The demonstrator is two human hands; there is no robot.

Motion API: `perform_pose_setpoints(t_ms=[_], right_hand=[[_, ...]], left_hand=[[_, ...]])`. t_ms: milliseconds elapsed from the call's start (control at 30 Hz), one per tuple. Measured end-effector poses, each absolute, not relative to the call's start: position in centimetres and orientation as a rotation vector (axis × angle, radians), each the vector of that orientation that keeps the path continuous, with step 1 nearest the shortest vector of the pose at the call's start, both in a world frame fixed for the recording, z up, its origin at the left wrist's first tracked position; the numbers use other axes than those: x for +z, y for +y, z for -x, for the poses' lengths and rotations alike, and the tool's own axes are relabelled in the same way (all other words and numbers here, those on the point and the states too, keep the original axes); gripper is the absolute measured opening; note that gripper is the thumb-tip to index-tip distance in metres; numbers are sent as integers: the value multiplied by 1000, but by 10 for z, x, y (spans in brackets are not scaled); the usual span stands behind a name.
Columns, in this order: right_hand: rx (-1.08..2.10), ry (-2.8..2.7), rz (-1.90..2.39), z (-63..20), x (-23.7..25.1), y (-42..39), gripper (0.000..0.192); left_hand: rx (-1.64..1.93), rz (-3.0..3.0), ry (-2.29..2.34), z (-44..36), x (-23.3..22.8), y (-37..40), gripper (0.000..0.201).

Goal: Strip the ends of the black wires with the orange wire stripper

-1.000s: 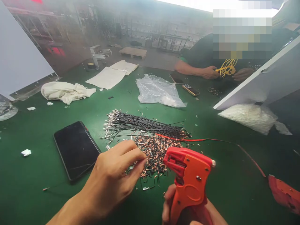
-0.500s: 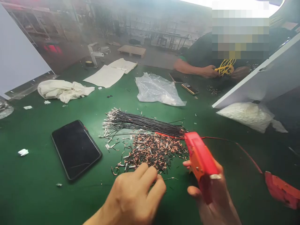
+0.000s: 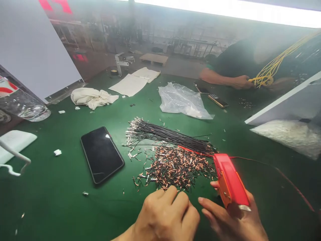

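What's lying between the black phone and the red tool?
In the head view, a heap of cut wire bits lies between the phone and the red tool, held by the right hand.

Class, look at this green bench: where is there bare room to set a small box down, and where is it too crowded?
Bare green mat lies left of the phone, and between the cloth and the phone. It is crowded around the black wire bundle and the scrap pile, where the left hand and right hand with the red tool work.
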State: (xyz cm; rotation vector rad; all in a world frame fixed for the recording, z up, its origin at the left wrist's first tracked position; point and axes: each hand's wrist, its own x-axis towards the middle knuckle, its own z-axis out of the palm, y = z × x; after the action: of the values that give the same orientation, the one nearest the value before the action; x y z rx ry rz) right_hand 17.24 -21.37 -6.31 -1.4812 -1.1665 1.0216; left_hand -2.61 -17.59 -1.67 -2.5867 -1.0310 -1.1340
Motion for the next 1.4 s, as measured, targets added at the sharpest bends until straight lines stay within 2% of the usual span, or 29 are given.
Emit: perform_pose_setpoints(t_ms=[167, 267, 333, 500, 633, 767, 933, 1167, 1400], right_hand=[[592, -1672, 1552, -185, -67, -208, 78], [525, -1746, 1563, -185, -66, -207, 79], [501, -1778, 1558, -182, -66, -208, 71], [186, -1936, 1527, -172, -61, -210, 23], [-43, -2011, 1490, -174, -55, -205, 25], [-12, -2035, 1465, -183, -62, -203, 22], [70, -1967, 1493, -190, -65, -206, 32], [108, -1913, 1431, -189, -64, -208, 37], [244, -1758, 1349, -193, -80, -204, 27]], left_hand=[[-1145, 2572, -1024, 26, -18, -175, 24], [-1129, 2585, -995, 24, -22, -176, 26], [-1108, 2611, -980, 23, -25, -178, 29], [-1087, 2664, -957, 19, -29, -182, 32], [-1087, 2656, -968, 19, -28, -183, 31], [-1093, 2616, -1007, 20, -26, -181, 28], [-1090, 2625, -1058, 24, -25, -179, 25], [-1067, 2732, -1142, 31, -24, -178, 20], [-1027, 2732, -1145, 31, -25, -178, 15]])
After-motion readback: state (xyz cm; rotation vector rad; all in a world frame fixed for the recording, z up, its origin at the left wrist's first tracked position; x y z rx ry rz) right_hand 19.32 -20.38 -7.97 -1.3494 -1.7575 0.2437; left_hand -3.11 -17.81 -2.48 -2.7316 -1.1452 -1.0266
